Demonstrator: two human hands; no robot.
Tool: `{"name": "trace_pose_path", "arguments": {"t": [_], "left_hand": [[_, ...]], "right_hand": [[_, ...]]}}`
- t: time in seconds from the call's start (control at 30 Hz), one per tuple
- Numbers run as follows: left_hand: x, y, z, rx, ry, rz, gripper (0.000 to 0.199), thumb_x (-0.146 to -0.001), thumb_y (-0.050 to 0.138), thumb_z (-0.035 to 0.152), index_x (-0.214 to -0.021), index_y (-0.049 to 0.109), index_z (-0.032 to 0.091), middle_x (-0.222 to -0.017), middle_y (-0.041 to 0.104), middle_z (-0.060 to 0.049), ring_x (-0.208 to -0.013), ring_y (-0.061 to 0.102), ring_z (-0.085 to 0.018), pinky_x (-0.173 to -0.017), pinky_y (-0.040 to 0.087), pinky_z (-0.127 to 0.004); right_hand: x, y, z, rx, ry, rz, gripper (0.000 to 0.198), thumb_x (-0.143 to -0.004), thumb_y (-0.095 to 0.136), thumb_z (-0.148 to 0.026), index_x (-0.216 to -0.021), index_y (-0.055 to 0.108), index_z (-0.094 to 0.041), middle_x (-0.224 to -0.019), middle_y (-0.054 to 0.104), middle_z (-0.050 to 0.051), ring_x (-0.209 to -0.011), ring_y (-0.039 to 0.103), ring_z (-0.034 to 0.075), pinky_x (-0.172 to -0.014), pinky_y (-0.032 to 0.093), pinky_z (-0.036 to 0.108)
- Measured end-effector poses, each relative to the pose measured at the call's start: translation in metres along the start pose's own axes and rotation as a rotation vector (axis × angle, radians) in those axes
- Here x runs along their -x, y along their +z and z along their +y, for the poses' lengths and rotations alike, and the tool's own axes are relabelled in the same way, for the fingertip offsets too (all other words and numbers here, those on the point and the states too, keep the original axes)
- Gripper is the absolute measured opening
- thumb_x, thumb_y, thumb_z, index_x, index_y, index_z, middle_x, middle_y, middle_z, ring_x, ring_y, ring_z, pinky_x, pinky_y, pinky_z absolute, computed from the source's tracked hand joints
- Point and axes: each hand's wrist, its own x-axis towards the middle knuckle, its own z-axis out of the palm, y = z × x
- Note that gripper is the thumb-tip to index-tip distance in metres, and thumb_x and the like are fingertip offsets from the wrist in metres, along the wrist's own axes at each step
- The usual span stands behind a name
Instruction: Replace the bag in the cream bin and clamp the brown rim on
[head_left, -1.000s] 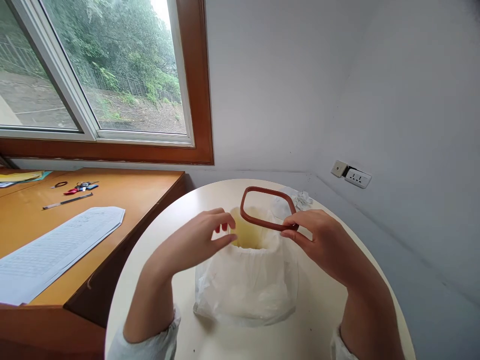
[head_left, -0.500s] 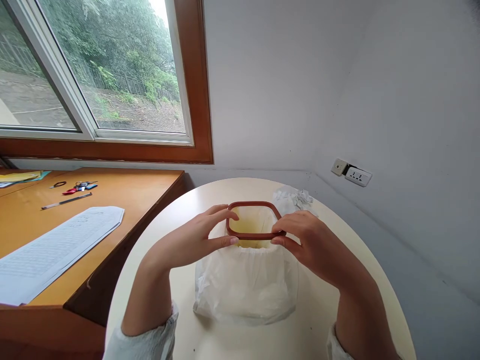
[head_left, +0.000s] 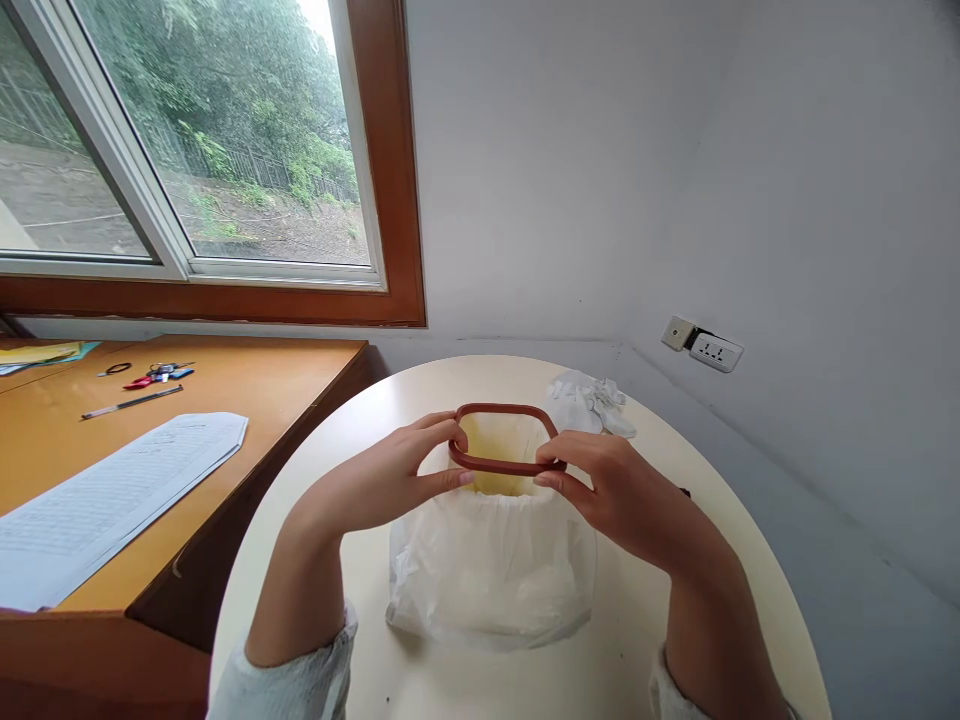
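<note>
Between my two hands is a reddish-brown rim ring (head_left: 502, 467), a rounded rectangular frame. My left hand (head_left: 409, 463) pinches its left end, thumb below and fingers over the top. At the right end, my right hand (head_left: 611, 480) grips it the same way. Just below the ring stands a small bin, its yellowish inside (head_left: 499, 440) showing through the ring. A translucent white plastic bag (head_left: 491, 570) lines the bin and hangs loosely down its outside. Whether the ring touches the bin's rim I cannot tell.
The bin stands on a round cream table (head_left: 450, 685). Behind it lies a crumpled white plastic bag (head_left: 589, 402). A wooden desk (head_left: 300, 375) at the left bears papers (head_left: 142, 485), a pen (head_left: 131, 402) and keys (head_left: 161, 374). Beyond the table are a wall and a socket (head_left: 716, 350).
The ring's right end has shifted slightly left and down with my right hand. My left fingers have curled a little more around the ring. The bin and bag look unmoved.
</note>
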Motion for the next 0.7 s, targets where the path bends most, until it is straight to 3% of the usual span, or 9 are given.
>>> {"name": "trace_pose_path", "arguments": {"t": [0.37, 0.7], "left_hand": [[0.0003, -0.0016, 0.0029, 0.017, -0.021, -0.059, 0.029, -0.086, 0.037, 0.048, -0.088, 0.051, 0.022, -0.093, 0.057, -0.001, -0.080, 0.052, -0.016, -0.071, 0.042, -0.028], [0.0015, 0.0012, -0.0005, -0.020, -0.029, -0.065, 0.027, -0.082, 0.044, 0.047, -0.087, 0.057, 0.023, -0.097, 0.059, -0.001, -0.084, 0.055, -0.017, -0.072, 0.042, -0.027]], "right_hand": [[-0.0025, 0.0043, 0.0037, -0.050, 0.027, -0.083, 0.015, -0.085, 0.045, -0.018, -0.075, 0.054, -0.019, -0.070, 0.057, -0.002, -0.063, 0.049, 0.011, -0.060, 0.038, 0.025], [-0.0027, 0.0065, 0.0048, -0.077, 0.061, -0.143, 0.013, -0.084, 0.047, -0.018, -0.074, 0.056, -0.020, -0.069, 0.057, -0.002, -0.066, 0.050, 0.011, -0.058, 0.037, 0.024]]}}
